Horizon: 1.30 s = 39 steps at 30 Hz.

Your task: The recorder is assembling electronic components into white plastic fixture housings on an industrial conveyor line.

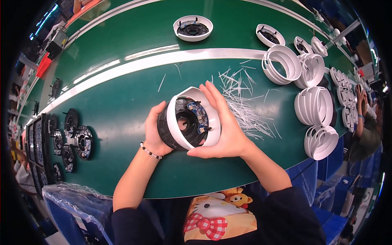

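Over the green tabletop my two hands hold a round black plastic base and a white plastic ring together. My left hand (154,130) is wrapped round the rim of the black base (166,130), which carries a blue circuit board (199,115) and a round hole in its middle. On the other side my right hand (224,126) grips the white ring (176,128), fingers along its far edge and thumb along the near edge. The ring sits around the board side of the base, tilted. Whether the two parts are fully seated cannot be told.
Stacked white rings (313,107) stand at the right. Thin white strips (243,104) lie heaped beyond my right hand. Several black bases with boards (83,142) lie at the left beside a black tray (37,151). Past a white rail (141,63) sits a white-rimmed assembly (192,28).
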Tool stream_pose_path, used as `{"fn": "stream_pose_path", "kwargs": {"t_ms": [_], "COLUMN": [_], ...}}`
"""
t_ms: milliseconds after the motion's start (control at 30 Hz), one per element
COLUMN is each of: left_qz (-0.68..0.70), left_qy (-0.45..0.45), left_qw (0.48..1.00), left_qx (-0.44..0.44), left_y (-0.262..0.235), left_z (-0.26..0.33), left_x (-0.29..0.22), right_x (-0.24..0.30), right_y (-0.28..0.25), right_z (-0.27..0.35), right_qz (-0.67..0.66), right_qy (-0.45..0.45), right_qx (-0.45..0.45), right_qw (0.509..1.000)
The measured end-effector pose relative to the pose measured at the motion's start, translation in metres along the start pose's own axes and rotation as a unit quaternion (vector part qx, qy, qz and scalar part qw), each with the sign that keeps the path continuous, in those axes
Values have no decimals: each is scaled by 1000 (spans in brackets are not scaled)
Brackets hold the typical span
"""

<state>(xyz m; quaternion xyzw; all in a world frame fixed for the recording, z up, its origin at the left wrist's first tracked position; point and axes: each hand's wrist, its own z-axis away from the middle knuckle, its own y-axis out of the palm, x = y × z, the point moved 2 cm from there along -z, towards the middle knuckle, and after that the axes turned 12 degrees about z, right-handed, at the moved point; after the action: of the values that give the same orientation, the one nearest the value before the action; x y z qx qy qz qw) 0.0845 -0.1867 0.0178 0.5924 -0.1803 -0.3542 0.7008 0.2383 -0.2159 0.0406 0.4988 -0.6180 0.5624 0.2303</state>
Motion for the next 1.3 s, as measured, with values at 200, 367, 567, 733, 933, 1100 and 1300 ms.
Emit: {"fn": "stream_pose_path", "kwargs": {"t_ms": [200, 367, 567, 733, 933, 1100, 1300], "left_qz": [-35, -55, -58, -43, -97, -66, -110], "left_qy": [78, 132, 102, 17, 149, 213, 252], "left_qw": [995, 989, 993, 999, 983, 975, 954], "left_qx": [-46, -23, -17, 25, 46, 13, -118], "left_y": [-1, -3, 2, -5, -8, 5, 13], "left_z": [-1, 0, 1, -2, 5, 0, -37], "left_x": [6, 9, 10, 5, 9, 18, -2], "right_x": [-4, 16, 15, 12, 4, 6, -22], "right_y": [3, 19, 21, 16, 26, 26, 30], "right_z": [0, 3, 4, 1, -5, 0, -3], "right_qz": [-51, 174, 209, 263, 203, 182, 243], "right_qy": [33, -23, -57, -93, -16, 0, 20], "right_qx": [-40, -63, -79, -23, -93, -146, -98], "right_qw": [997, 983, 973, 960, 975, 972, 965]}}
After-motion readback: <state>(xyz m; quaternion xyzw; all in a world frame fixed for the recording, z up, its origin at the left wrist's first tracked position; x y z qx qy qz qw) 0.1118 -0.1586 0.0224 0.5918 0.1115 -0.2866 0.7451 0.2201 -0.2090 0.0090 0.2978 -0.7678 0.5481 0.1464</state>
